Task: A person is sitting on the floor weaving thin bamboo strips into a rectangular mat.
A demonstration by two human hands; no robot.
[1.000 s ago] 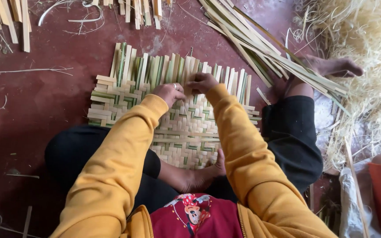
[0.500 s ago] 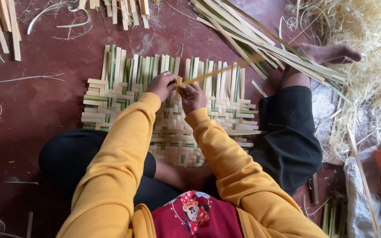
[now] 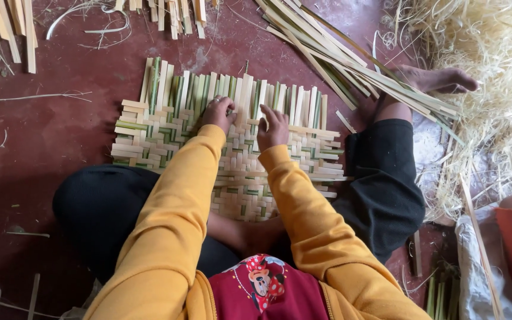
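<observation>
Sitting cross-legged on a dark red floor (image 3: pixel 60 136), this person's got a half-woven bamboo mat (image 3: pixel 149 133) spread flat right in front of the knees, dead center of the view. Off at 10 o'clock there's a scatter of cut strips (image 3: pixel 7 29). Left hand (image 3: pixel 217 112) is pressed down on the mat's upper edge, fingers curled and bunched on the loose upright slats, not really wrapped around anything I can make out. Right hand (image 3: pixel 274 127) sits just beside it, fingers bent, tips pushing down on a pale slat. Can't tell if either one is pinching a strip.

My guess is the mat handles light and springy, with thin flat slats that flex but would probably split if kinked, and the unwoven ends look fiddly. Best grab seems to be near the woven edge. At 1 o'clock lies a bundle of long strips (image 3: pixel 339 56), and at 3 o'clock a heap of pale shavings (image 3: pixel 493 89).
</observation>
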